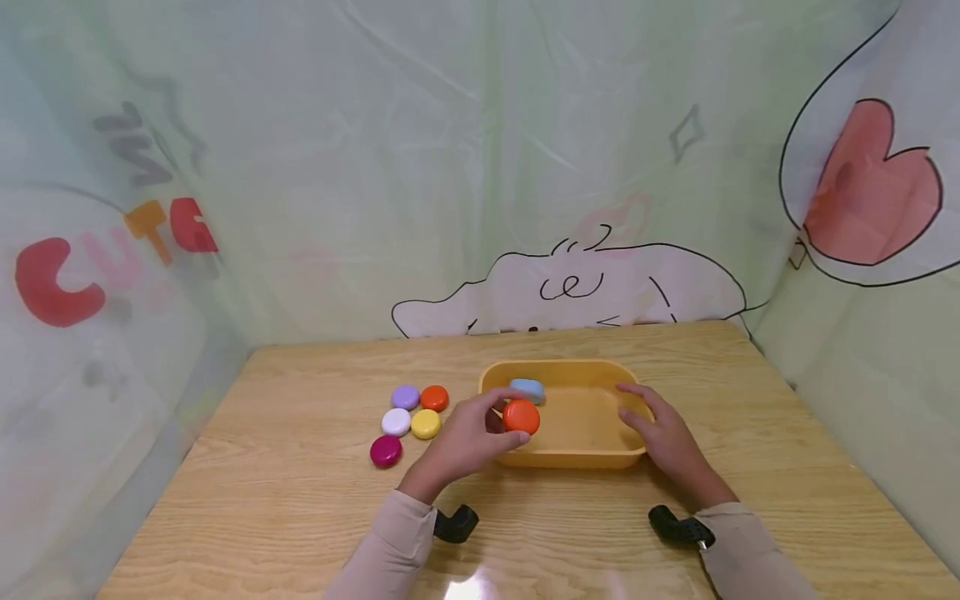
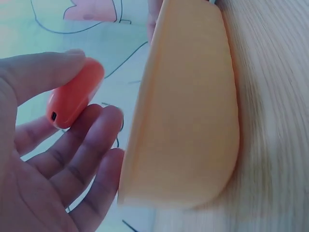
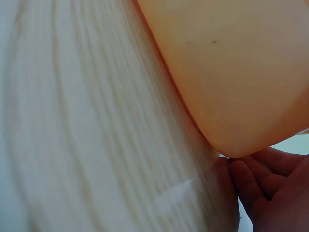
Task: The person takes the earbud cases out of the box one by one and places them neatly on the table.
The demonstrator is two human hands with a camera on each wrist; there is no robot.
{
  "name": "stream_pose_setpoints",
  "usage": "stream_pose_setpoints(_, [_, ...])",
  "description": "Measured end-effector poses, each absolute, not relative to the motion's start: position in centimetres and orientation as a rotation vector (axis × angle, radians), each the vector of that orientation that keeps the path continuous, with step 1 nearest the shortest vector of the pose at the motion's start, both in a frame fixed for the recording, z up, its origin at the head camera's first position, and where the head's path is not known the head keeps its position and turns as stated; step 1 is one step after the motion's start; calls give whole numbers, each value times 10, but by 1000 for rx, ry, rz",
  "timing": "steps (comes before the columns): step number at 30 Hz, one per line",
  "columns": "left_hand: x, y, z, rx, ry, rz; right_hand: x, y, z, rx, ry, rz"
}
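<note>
In the head view, my left hand [image 1: 474,432] pinches a glossy red-orange disc [image 1: 521,417] between thumb and fingers, above the left end of a shallow yellow-orange tray [image 1: 577,458]. The left wrist view shows a small dark slot in the edge of the rounded disc [image 2: 77,94], beside the tray's outer wall [image 2: 188,111]. My right hand [image 1: 667,437] holds the tray's right end, its thumb over the rim. In the right wrist view, fingers [image 3: 251,186] touch the outside of the tray's corner. A light blue rounded piece [image 1: 528,390] is inside the tray at its left end.
Left of the tray, a group of discs lies on the wooden table [image 1: 300,500]: purple [image 1: 406,397], orange-red [image 1: 434,397], white [image 1: 396,422], yellow [image 1: 426,424] and magenta [image 1: 386,451]. A printed curtain [image 1: 337,167] hangs behind the table and at both sides.
</note>
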State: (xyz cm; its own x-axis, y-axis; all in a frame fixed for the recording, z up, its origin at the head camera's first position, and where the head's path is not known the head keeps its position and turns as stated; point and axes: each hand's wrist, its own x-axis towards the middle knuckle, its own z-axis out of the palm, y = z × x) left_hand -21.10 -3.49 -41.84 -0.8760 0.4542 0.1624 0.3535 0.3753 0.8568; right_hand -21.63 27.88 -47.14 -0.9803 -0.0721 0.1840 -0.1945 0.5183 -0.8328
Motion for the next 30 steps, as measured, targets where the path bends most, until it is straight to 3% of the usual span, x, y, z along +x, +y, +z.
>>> stream_pose_setpoints(30, [-196,-156,-453,421,2814,1457,-220,281,-473,231,-2623,1464])
